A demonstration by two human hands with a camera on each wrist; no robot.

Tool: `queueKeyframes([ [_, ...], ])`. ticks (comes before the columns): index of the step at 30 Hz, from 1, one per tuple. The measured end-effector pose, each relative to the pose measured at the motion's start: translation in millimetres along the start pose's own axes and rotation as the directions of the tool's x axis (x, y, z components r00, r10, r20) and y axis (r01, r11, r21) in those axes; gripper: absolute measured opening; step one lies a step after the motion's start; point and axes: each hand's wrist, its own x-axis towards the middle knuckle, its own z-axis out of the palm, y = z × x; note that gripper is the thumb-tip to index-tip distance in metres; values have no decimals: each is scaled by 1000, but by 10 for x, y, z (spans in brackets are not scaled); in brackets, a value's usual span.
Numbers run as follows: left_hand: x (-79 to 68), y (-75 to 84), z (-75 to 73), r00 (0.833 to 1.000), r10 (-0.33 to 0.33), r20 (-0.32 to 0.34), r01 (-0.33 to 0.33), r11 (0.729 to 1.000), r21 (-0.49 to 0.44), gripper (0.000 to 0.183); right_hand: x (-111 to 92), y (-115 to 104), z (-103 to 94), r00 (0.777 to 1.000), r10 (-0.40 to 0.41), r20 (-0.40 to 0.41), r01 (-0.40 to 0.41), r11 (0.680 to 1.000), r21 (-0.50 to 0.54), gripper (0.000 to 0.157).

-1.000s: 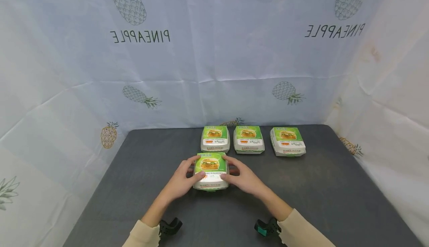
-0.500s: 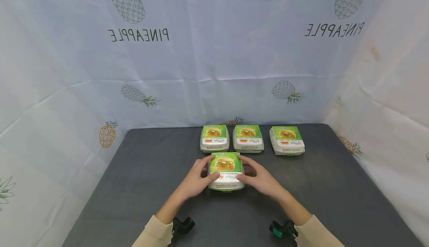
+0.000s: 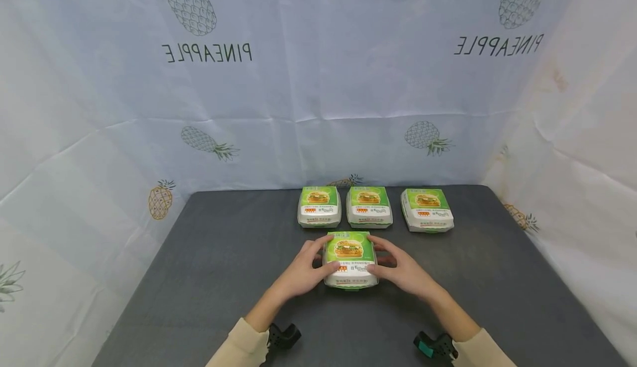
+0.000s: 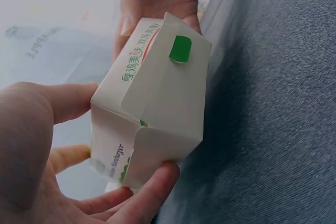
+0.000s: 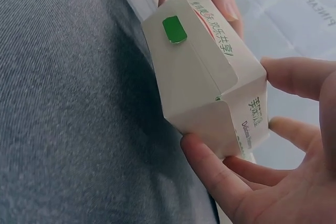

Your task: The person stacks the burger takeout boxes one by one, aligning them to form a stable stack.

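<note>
A white and green burger box [image 3: 350,259] with a burger picture on its lid is held between both hands, near the middle of the dark table. My left hand [image 3: 306,270] grips its left side, thumb on the lid's near corner and fingers along the side and lower edge. On the opposite side my right hand [image 3: 404,270] grips it the same way. In the left wrist view the burger box [image 4: 168,87] shows its front flap with a green tab. The right wrist view shows the burger box [image 5: 199,72] close over the dark surface, with shadow beneath it.
Along the table's back edge stand three like boxes: a left box [image 3: 319,206], a middle box [image 3: 369,208] and a right box [image 3: 427,210], set a little apart. White pineapple-print cloth [image 3: 318,79] hangs behind the dark table [image 3: 224,256] and at both sides.
Both hands have carried the burger box to the right, from in front of the left back box to in front of the gap between the left and middle ones. The back boxes have not moved.
</note>
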Motion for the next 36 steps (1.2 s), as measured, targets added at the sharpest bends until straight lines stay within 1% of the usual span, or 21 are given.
queueKeyframes([
  [7, -1, -65, 67, 1000, -16, 12, 16, 1000, -10, 67, -18, 78, -6, 999, 19, 31, -19, 1000, 5, 75],
  [11, -22, -101, 100, 999, -32, 25, 32, 999, -11, 68, -28, 100, -3, 998, 9, 62, -8, 1000, -4, 76],
  [14, -29, -112, 114, 999, -30, 31, 30, 999, -10, 68, -34, 122, -2, 997, 0, 73, 0, 1000, 2, 76],
  [20, -8, -117, 119, 1000, -6, 21, 6, 1000, 6, 73, -29, 152, -15, 997, -2, 71, 3, 1000, -6, 75],
  [22, 9, -128, 116, 1000, 5, 26, -5, 1000, 3, 76, -26, 155, -18, 998, 10, 69, -9, 1000, -12, 76],
  [26, 46, -158, 100, 998, 36, 51, -35, 999, -32, 84, -30, 145, -30, 998, 24, 60, -22, 999, -33, 76],
  [30, 67, -175, 76, 996, 37, 78, -32, 997, -70, 92, -49, 124, -86, 998, 29, 50, -27, 998, -59, 76],
  [32, 73, -177, 67, 996, 25, 86, -18, 997, -79, 95, -61, 114, -130, 998, 37, 41, -34, 997, -74, 76],
  [36, 85, -181, 59, 996, 33, 88, -27, 997, -69, 99, -91, 97, -236, 999, 34, 22, -31, 993, -116, 76],
])
